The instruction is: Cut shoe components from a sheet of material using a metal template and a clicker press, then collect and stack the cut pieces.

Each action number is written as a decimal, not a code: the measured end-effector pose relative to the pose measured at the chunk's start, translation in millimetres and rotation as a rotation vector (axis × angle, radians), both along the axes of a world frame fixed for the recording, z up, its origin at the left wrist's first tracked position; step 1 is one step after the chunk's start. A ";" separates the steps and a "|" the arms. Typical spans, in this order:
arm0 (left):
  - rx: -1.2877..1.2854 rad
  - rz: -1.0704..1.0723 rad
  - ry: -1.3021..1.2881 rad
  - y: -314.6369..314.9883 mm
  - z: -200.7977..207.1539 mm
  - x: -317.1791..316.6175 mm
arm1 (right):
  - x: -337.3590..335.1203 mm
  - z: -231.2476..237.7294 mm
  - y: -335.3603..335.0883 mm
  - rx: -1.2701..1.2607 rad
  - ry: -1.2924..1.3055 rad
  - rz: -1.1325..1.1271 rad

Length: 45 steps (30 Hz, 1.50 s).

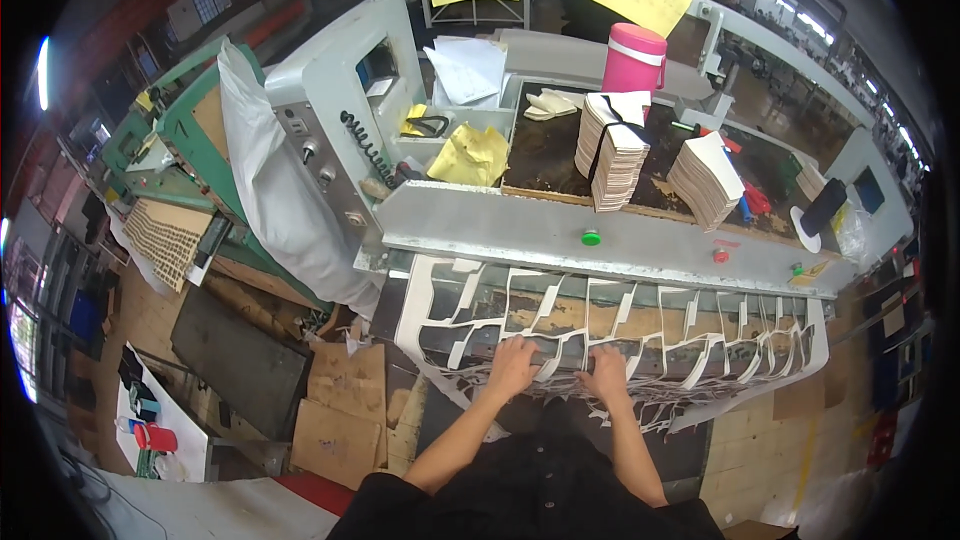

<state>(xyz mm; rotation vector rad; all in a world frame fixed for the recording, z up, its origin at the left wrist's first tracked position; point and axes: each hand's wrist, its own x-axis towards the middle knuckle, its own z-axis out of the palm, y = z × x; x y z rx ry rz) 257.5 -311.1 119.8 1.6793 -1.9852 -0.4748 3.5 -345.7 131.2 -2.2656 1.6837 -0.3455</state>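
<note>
A white sheet stack with rows of cut-out openings (665, 340) lies across the front of the grey machine, its near edge frayed into thin strips. My left hand (514, 365) is closed on the near edge of this sheet stack, left of the middle. Just to its right, my right hand (607, 377) grips the same edge with its fingers curled down; the fingertips are partly hidden. Past the metal front bar (600, 240), a tall stack of cut pieces (612, 155) stands bound with a black strap. A lower stack of similar pieces (706, 180) sits to its right.
A pink jug (634, 58) stands behind the stacks. Green buttons (591, 238) and a red button (721, 256) sit on the bar. Crumpled yellow paper (470, 155) lies at the machine's left. Flattened cardboard (338, 440) and a white side table (185, 420) are at lower left.
</note>
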 end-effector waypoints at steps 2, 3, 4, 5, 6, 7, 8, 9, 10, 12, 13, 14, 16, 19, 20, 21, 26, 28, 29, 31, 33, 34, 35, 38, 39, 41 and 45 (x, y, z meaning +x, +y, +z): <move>0.018 0.001 0.032 -4.7 -1.4 1.7 | 1.8 -3.2 -3.6 -0.008 0.008 -0.005; 0.025 -0.005 0.034 -12.0 -1.1 2.4 | 0.7 -3.3 -9.6 -0.003 0.018 -0.003; 0.019 -0.002 0.033 -11.2 -1.6 2.9 | 0.7 -3.5 -15.3 0.001 0.029 0.001; 0.026 -0.026 0.023 -5.6 -2.5 3.6 | 0.2 -4.5 -11.0 -0.005 0.029 0.006; 0.019 -0.041 0.011 -8.6 -3.0 6.7 | 0.7 -2.5 -8.0 0.042 0.041 0.022; 0.028 -0.048 0.026 -5.1 -4.0 6.1 | -2.2 -2.4 -4.7 0.089 0.056 0.028; 0.067 -0.072 0.032 -0.8 -1.4 5.6 | -6.9 -4.2 0.9 0.088 0.052 0.037; 0.068 -0.086 0.029 6.3 -4.7 5.7 | -13.6 -7.5 5.6 0.158 0.064 0.046; 0.212 -0.140 -0.040 7.8 3.7 7.4 | -23.0 -11.2 11.2 0.117 0.050 0.095; 0.584 -0.224 0.155 2.5 -0.6 32.0 | -27.2 14.0 -4.0 0.385 -0.113 0.215; 0.575 -0.212 0.157 -9.6 5.5 33.3 | -24.8 33.5 -19.6 0.490 -0.083 0.183; 0.634 -0.096 0.245 -22.1 17.3 30.5 | -22.4 46.1 -34.5 0.599 -0.056 0.139; 0.691 0.018 0.328 -41.4 13.6 20.4 | -4.8 32.6 -70.3 0.512 0.007 0.108; -0.110 0.066 -0.120 -50.7 -47.2 4.1 | 53.4 11.8 -107.5 -0.221 -0.223 0.283; -0.112 0.058 -0.114 -47.0 -54.8 -3.5 | 61.0 3.1 -120.2 -0.338 -0.134 0.400; -0.087 0.046 -0.107 -39.5 -54.8 -9.4 | 63.0 -9.8 -129.6 -0.318 0.026 0.503; 0.029 -0.004 -0.146 -7.2 -66.4 -6.0 | 45.1 -47.0 -127.9 -0.196 0.024 0.807; 0.028 0.025 -0.125 -1.4 -64.8 -4.0 | 41.4 -26.0 -123.6 -0.231 -0.421 0.564; 0.020 0.055 -0.044 0.5 -62.4 -3.2 | 49.0 -5.1 -114.7 -0.269 -0.641 0.390; -0.067 0.156 0.108 -4.8 -47.8 -9.1 | 62.1 3.8 -86.3 -0.164 -1.042 -0.059; -0.072 0.230 0.350 -10.1 -14.6 -19.4 | 55.4 12.7 -72.9 -0.023 -1.545 -0.519; -0.083 0.306 0.586 -13.7 8.3 -25.4 | 43.0 -13.7 -66.3 0.046 -1.711 -0.576; -0.189 0.243 0.607 -19.2 29.4 -30.1 | 44.1 -10.1 -52.4 0.115 -1.685 -0.627; 0.036 0.054 0.685 -15.0 57.3 -50.5 | 50.8 -7.7 -6.3 0.196 -1.370 -0.693; -0.080 0.068 0.687 -14.1 54.3 -63.2 | 60.2 3.2 5.0 0.227 -1.302 -0.672; 0.005 0.103 0.673 -14.8 53.4 -66.3 | 64.3 10.4 13.3 0.253 -1.363 -0.525; 0.206 0.295 0.480 -36.0 -1.4 -27.2 | 27.8 8.2 8.9 0.257 -1.190 -0.519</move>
